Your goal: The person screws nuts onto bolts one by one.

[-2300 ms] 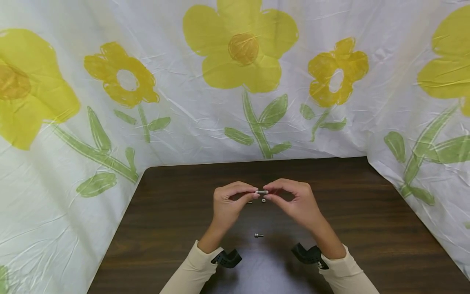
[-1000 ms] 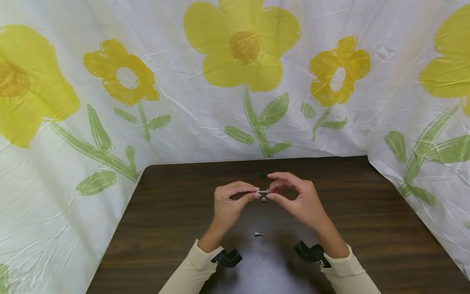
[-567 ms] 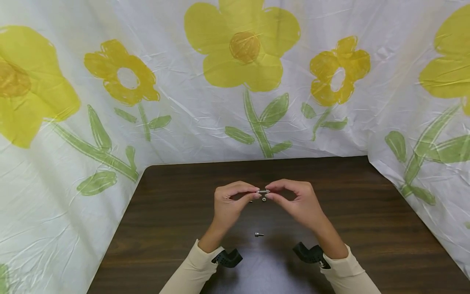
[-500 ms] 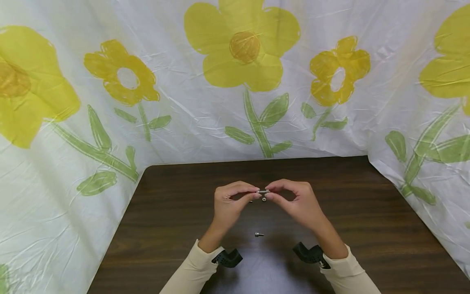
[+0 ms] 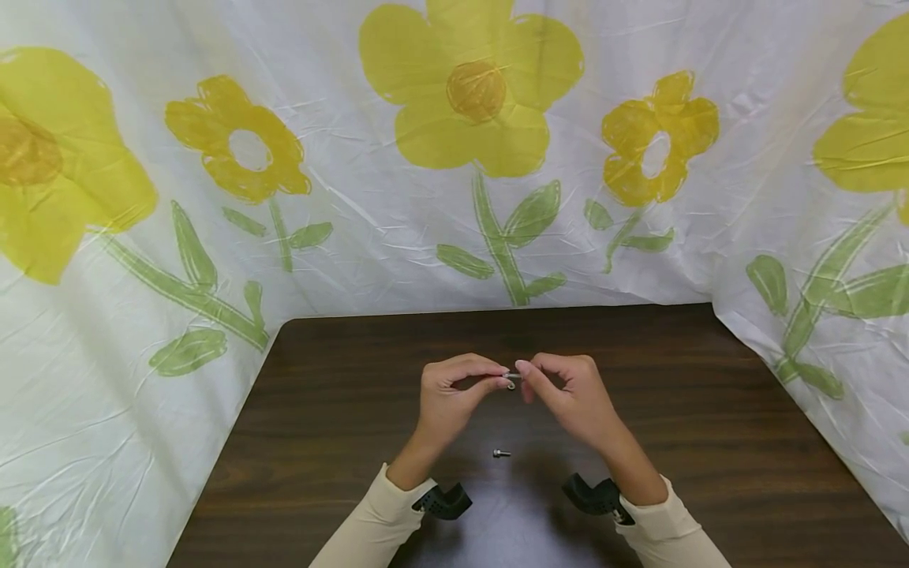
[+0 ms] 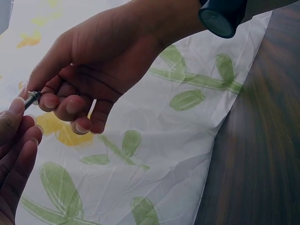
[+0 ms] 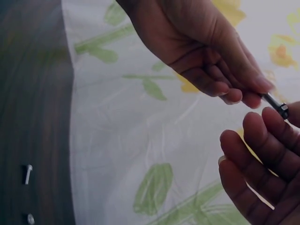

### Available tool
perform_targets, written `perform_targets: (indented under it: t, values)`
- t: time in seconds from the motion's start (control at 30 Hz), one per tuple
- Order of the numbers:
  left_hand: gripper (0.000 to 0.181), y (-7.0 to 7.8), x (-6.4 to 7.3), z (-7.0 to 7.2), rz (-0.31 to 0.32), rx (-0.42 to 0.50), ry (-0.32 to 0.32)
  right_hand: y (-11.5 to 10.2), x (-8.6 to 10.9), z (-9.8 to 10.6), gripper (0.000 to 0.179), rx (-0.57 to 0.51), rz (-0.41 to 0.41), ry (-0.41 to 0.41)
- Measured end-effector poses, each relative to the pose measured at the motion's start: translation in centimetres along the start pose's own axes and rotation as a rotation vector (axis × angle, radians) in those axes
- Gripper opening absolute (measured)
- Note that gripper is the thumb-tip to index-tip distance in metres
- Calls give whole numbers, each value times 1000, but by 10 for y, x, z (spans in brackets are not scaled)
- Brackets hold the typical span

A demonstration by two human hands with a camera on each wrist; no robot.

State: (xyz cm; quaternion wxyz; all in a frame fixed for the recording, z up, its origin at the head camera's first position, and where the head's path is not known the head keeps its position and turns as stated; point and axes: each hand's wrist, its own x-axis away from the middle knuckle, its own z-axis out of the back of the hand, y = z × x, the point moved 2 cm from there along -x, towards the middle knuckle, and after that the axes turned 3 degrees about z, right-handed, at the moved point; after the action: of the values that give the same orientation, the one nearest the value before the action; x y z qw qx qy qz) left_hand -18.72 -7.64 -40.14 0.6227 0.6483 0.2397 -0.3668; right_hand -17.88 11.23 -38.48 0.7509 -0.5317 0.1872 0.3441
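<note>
Pinching a bolt with your left hand and right hand, you could drop it if either slips.

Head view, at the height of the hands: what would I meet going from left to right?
Flowered curtain → dark table → left hand → screw between the fingertips → right hand → dark table again → flowered curtain again.

sleeves: cream, wrist-length, plain | wrist mounts: black, bent, one per arm
</note>
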Motion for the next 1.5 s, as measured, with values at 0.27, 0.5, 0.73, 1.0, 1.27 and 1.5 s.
perform_targets:
  t: [0.27,0.5,0.73,1.0,1.27,1.5]
  values:
    - [14,1,1,1,21,0,17,2,1,5,17,-22,16,20]
    - [15,3,0,4,24,-17,24,-2,-1,8,36,-56,162,10]
    - [15,1,0,4,23,-19,28,-3,-2,6,34,-63,203,20]
    - [17,2,0,3,12,-23,19,0,1,0,23,-30,84,-11]
    - [19,2,0,1,-9,-35,9,0,0,-2,33,14,44,7]
    - [19,-1,1,0,0,-33,13,-2,0,1,32,32,38,18]
